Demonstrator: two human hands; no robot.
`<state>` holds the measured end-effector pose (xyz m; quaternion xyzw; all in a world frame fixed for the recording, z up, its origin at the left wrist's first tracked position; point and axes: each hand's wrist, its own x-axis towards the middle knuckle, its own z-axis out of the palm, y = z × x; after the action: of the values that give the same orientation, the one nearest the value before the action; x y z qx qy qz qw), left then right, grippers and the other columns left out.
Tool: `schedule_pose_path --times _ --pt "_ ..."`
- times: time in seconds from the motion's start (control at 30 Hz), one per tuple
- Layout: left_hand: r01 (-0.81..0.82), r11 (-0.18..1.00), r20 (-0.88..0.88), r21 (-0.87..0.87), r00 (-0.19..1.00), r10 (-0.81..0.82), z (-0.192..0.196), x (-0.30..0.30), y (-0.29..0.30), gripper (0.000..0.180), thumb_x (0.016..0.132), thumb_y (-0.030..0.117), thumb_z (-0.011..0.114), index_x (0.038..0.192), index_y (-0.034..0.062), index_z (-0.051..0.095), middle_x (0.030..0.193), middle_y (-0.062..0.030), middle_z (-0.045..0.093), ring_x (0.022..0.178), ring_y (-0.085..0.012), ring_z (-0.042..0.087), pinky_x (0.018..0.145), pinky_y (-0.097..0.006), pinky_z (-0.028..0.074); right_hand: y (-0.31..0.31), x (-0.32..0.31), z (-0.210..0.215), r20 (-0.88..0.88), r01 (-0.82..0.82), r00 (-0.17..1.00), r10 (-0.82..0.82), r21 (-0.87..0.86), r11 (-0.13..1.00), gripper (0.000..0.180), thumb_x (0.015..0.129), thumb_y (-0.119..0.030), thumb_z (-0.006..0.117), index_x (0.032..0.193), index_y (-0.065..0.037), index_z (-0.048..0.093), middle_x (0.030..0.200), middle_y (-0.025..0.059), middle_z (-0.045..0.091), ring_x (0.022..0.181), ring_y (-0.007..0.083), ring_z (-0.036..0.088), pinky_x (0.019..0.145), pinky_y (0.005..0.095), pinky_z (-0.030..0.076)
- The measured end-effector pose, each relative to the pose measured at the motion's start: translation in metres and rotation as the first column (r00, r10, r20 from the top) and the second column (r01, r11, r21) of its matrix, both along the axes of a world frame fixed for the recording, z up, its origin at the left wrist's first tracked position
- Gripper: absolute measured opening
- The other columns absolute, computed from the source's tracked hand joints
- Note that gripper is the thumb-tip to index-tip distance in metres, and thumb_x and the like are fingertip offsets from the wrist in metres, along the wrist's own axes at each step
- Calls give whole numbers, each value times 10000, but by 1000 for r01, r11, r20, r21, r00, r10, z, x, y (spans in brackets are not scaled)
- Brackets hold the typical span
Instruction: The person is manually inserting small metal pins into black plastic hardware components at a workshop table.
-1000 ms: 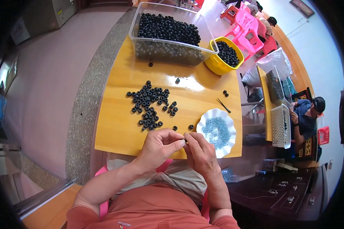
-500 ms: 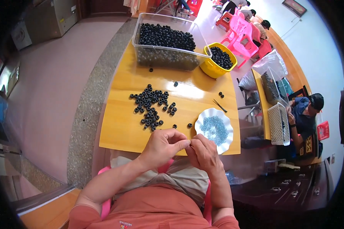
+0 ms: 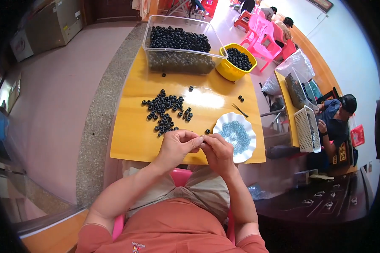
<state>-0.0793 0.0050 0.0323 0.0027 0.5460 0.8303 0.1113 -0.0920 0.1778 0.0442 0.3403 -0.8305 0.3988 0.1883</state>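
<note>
Left hand (image 3: 177, 145) and right hand (image 3: 217, 149) are meeting fingertip to fingertip, pinching something too small to identify, with loose black rubber rings (image 3: 164, 111) at twelve o'clock on the yellow wooden table (image 3: 131, 139), and a white scalloped plate (image 3: 247, 145) at three o'clock.

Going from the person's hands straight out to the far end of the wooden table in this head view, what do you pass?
The two hands pinched together, left hand and right hand → loose heap of small black rings → single black ring → big clear plastic bin of black rings.
</note>
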Motion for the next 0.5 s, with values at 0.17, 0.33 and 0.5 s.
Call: schedule_pose_path --times 0.17,0.33,0.5 --pt "-43 998 -19 -45 999 43 -7 -3 4 168 881 132 699 928 -27 676 820 -58 694 710 -83 624 650 -218 525 5 -2 -3 58 22 998 -22 -7 1000 202 804 24 680 997 4 625 829 154 633 662 290 639 564 339 507" --pt "-73 994 -65 -81 996 68 -20 -13 3 163 881 128 697 921 -29 673 800 -37 684 701 -69 611 645 -218 519 18 1 -1 148 113 983 -107 -31 993 183 815 -14 698 985 -3 631 834 141 638 652 255 638 556 329 502" --pt "-266 742 -380 -615 925 17 -13 -19 10 138 850 113 701 924 4 661 804 -68 684 694 -138 640 642 -283 520 33 7 -3 155 131 980 -123 -45 990 180 816 -14 696 983 -5 629 829 140 636 648 253 634 552 331 498"
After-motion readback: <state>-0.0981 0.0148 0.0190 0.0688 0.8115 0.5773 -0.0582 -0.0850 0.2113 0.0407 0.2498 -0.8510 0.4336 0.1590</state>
